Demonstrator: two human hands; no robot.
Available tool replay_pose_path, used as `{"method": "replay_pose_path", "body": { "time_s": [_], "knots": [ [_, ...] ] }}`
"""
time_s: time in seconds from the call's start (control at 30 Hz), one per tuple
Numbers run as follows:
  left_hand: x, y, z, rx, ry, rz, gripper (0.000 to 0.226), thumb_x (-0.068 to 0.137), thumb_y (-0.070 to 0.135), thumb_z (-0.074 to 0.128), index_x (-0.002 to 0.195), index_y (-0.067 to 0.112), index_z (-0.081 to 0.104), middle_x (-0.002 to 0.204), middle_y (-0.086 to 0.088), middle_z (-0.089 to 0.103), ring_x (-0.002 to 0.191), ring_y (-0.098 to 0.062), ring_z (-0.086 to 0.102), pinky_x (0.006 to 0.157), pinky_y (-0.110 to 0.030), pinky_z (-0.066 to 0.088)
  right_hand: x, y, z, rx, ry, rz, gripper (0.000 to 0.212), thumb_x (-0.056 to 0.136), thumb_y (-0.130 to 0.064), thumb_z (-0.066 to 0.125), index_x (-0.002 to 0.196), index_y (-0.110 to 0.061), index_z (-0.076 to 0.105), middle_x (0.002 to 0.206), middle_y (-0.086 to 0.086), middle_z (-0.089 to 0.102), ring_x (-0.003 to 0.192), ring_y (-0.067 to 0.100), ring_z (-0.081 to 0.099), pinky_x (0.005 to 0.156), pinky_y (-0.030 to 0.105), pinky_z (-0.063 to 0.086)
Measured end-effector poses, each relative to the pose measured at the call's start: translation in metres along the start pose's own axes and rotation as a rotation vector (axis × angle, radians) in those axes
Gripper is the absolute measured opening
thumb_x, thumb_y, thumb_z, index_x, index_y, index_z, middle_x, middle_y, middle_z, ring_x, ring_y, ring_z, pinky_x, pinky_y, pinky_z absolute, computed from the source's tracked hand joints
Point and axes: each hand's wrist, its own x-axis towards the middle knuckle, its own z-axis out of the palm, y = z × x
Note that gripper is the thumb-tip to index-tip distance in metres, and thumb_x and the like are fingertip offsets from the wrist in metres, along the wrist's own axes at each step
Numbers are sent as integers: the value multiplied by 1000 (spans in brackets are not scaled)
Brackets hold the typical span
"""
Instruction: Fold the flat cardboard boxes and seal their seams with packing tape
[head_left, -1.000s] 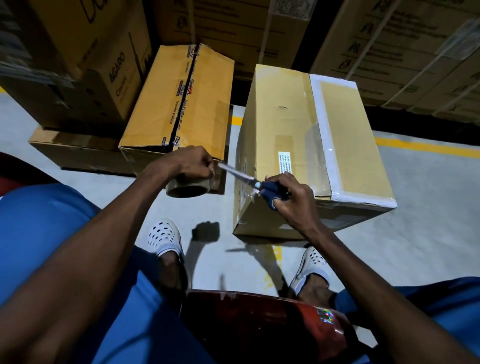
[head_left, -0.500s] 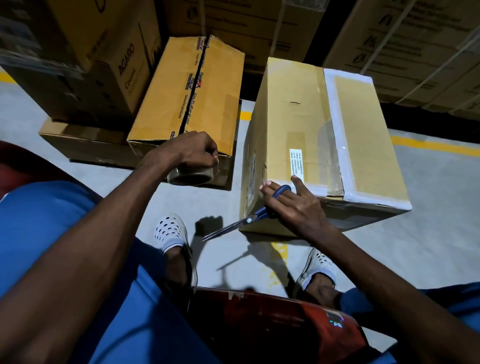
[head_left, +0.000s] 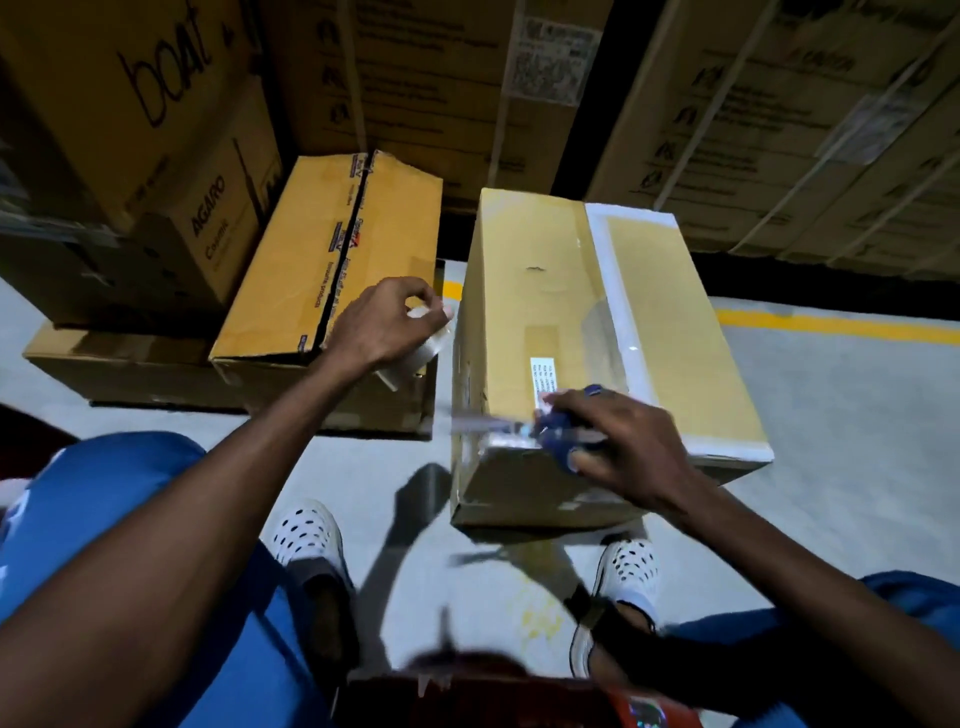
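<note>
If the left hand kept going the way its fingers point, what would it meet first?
Likely the left side wall of the tall cardboard box. The left hand, gripping the tape roll, points right toward it; depth is uncertain.

I count two hands: my left hand (head_left: 387, 325) at the centre of the frame and my right hand (head_left: 621, 449) right of centre. There is one roll of tape (head_left: 421, 343), one pair of blue-handled scissors (head_left: 558, 434), and two white shoes (head_left: 309, 535) (head_left: 628, 571) in the lower half. Three cardboard boxes sit on the floor: the sealed box (head_left: 597, 332) at centre right, a second box (head_left: 332, 260) at centre left, and a flat box (head_left: 119, 358) at far left.
</note>
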Motion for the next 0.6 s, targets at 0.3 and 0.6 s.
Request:
{"method": "replay_pose_path", "body": {
  "time_s": [0.3, 0.6],
  "knots": [
    [50, 24, 60, -355, 185, -263, 55, 91, 29, 71, 134, 24, 37, 122, -9, 53, 108, -36, 57, 89, -52, 54, 19, 134, -27, -87, 90, 749, 35, 88, -30, 71, 114, -9, 60, 90, 20, 69, 81, 45, 63, 64, 34, 36],
    [72, 15, 115, -471, 338, -499, 78, 89, 3, 65, 148, 18, 16, 148, -22, 22, 125, -38, 44, 91, -42, 51, 24, 202, -11, 112, 196, 1049, 43, 82, -45, 77, 89, -9, 54, 79, 7, 58, 79, 36, 57, 67, 34, 34]
  ]
}}
